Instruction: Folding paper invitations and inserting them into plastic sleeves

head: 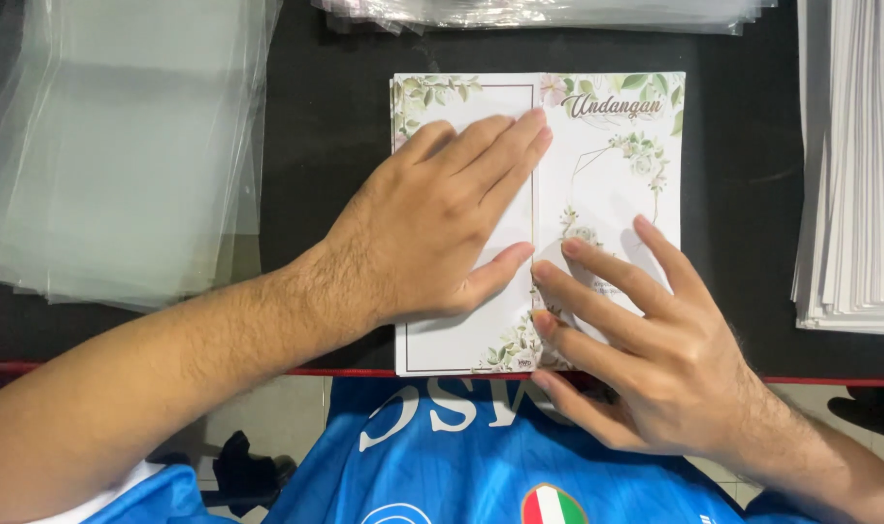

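Note:
A white card (612, 165) with green leaf and flower prints lies spread on the black table (326, 146), a crease running down its middle. My left hand (432, 223) presses flat on the card's left half, fingers pointing up-right to the crease. My right hand (646, 340) rests on the lower right half, fingertips along the crease near the bottom edge. Neither hand grips anything.
A pile of clear plastic sleeves (112, 146) lies at the left, and more plastic sleeves (549, 12) sit along the far edge. A tall stack of white sheets (854, 165) stands at the right. The table's red front edge (122, 367) runs just above my blue shirt (442, 456).

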